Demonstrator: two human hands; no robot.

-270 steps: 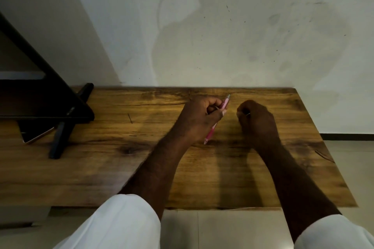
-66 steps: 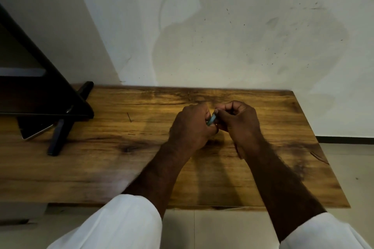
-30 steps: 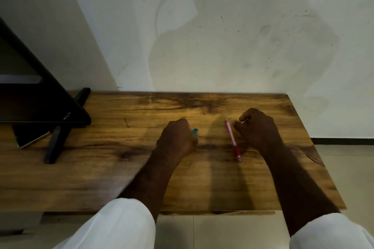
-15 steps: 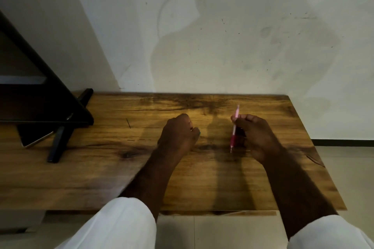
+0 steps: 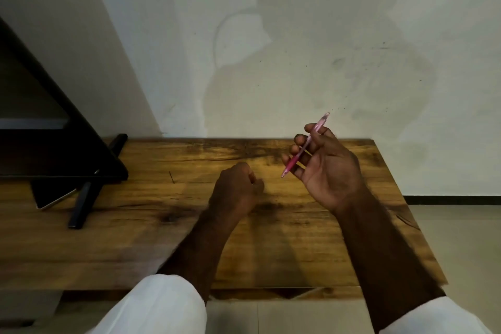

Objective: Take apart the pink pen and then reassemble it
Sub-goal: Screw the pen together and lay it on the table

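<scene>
I am looking down on a wooden bench (image 5: 135, 238) standing against a pale wall (image 5: 271, 35). The right hand (image 5: 328, 171) is hovering above the bench's far right part, palm turned toward me, holding the pink pen (image 5: 303, 149) in its fingers. The pen is tilting, its tip pointing down and left and its other end rising to the far right. The left hand (image 5: 235, 192) is resting on the bench just left of it, fingers curling into a fist; I cannot tell whether anything is inside. At the far left a black stand (image 5: 81, 165) is sitting over a flat dark device (image 5: 54, 198). White sleeves (image 5: 157, 306) are showing nearest me.
</scene>
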